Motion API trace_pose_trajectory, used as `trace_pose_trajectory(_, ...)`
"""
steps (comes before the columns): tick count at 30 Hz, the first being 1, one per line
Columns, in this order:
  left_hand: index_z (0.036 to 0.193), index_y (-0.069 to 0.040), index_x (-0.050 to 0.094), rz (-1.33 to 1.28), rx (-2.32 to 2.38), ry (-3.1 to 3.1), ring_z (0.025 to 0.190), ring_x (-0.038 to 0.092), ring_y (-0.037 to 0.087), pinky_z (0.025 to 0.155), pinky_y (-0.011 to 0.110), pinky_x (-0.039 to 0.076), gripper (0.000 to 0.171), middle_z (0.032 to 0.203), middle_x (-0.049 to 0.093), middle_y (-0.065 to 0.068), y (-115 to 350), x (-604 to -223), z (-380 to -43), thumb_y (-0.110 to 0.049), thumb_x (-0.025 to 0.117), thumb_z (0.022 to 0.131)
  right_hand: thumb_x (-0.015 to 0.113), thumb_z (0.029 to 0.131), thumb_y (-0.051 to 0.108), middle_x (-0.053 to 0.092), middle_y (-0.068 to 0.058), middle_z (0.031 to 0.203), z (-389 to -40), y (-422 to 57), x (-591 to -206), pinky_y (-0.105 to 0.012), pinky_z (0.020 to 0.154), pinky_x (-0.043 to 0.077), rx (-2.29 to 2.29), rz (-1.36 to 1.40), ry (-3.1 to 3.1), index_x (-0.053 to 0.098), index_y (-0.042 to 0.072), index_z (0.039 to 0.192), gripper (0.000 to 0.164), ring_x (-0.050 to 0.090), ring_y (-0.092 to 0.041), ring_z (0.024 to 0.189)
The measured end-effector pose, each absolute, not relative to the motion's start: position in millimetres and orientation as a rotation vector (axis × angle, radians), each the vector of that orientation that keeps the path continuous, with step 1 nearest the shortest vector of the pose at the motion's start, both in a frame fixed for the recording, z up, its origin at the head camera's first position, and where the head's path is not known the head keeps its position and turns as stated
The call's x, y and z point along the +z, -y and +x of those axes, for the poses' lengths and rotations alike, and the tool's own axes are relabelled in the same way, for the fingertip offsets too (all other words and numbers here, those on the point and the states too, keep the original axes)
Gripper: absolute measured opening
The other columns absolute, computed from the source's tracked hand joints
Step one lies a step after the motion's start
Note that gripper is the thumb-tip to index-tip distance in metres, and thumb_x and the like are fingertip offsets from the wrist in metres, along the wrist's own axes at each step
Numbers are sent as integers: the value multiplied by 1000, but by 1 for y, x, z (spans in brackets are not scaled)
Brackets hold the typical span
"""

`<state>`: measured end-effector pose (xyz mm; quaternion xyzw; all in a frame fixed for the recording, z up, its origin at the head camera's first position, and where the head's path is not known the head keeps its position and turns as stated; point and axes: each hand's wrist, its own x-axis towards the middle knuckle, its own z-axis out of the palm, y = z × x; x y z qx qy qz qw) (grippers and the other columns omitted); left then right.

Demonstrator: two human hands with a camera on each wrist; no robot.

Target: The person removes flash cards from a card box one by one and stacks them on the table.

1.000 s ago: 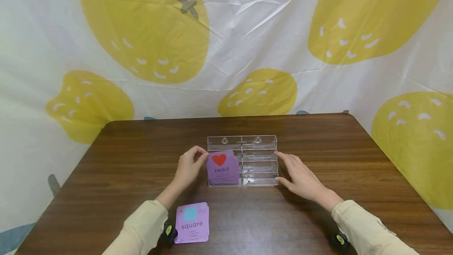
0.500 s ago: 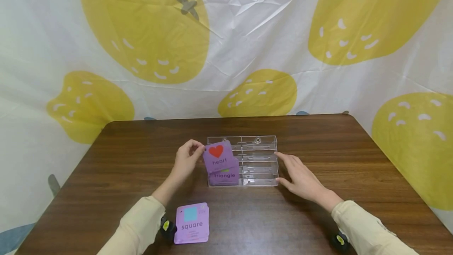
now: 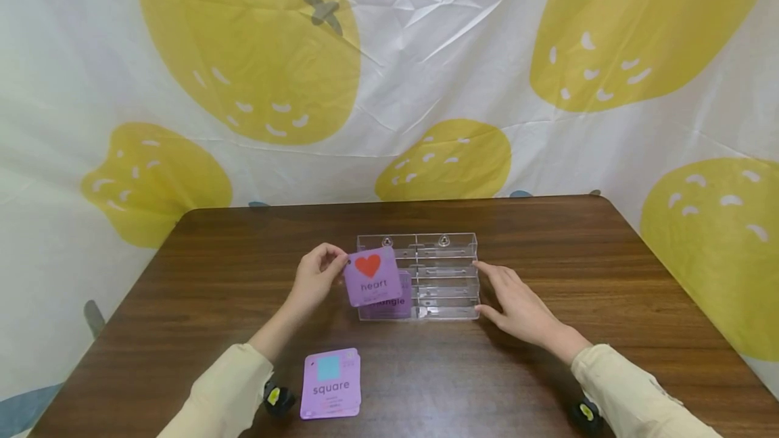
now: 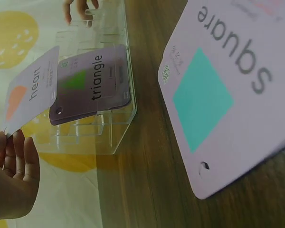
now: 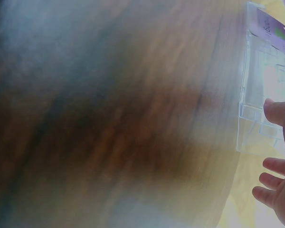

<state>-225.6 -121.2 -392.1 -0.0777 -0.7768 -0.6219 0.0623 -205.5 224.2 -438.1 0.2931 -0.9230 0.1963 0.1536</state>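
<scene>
My left hand (image 3: 313,277) pinches a purple heart card (image 3: 372,280) by its upper left corner, thumb against fingers. The card is tilted and hangs in front of a clear acrylic tiered holder (image 3: 447,291), overlapping its left column in the head view. Behind it, a triangle card (image 4: 88,80) stands in the holder's lower left slot, with another card edge showing at its back. My right hand (image 3: 517,304) rests with thumb and fingertips at the holder's right side, its fingers loosely extended.
A small stack of purple cards, topped by a square card (image 3: 331,384), lies on the brown wooden table (image 3: 456,384) near the left forearm. Behind the table hangs a white curtain (image 3: 389,66) printed with yellow lemons.
My left hand has lifted the heart card from in front of the triangle card, then drawn it left and toward me, uncovering part of the triangle card. The right hand stays put.
</scene>
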Motion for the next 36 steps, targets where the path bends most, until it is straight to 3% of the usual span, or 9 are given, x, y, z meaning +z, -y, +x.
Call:
trace_pose_trajectory(15,91,7,55,-142,-1883,2467,60,54,12,59,33,52,10,72,54,6,143,-390,-188,-3,54,89,73,76,18,45,-17,129,-204,-222,-437,-45,95,36,569,854,2638,31,2,135,74,42,-31,116)
trace_pose_trajectory(23,93,5,56,-101,-1857,2567,62,54,12,58,27,52,11,75,57,6,156,-395,-168,-5,54,90,73,76,17,46,-16,127,-204,-223,-436,-45,95,36,552,849,2632,31,1,135,74,42,-31,115)
trace_pose_trajectory(36,94,5,55,-39,-1884,2603,62,55,11,58,27,51,11,75,57,6,162,-397,-150,-5,54,90,72,77,18,46,-16,126,-204,-223,-436,-43,95,36,556,847,2647,31,2,135,73,42,-29,115)
